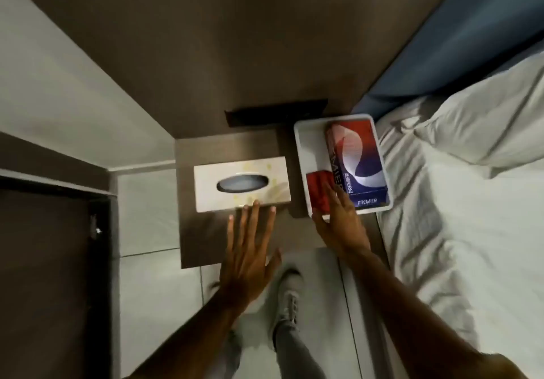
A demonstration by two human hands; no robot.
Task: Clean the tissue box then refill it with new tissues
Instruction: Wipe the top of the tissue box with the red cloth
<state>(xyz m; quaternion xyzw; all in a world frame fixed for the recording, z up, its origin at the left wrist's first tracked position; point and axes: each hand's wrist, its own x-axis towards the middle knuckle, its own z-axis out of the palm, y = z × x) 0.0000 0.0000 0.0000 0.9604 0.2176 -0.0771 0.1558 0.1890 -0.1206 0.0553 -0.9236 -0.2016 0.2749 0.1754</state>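
A white tissue box (241,183) with an oval slot lies on the brown bedside table (206,231). My left hand (250,249) is flat and spread, fingertips touching the box's near edge. To the right, a white tray (306,149) holds a red-and-blue Premier tissue pack (360,161) and a red cloth (319,188). My right hand (338,219) reaches over the tray's near edge, fingers extended onto the red cloth beside the pack; it holds nothing that I can see.
A bed with white sheets (471,231) and a pillow (485,122) lies at the right, against a blue headboard (459,34). A dark slot (275,112) sits in the brown wall panel behind the table. My leg and shoe (290,299) stand on the tiled floor below.
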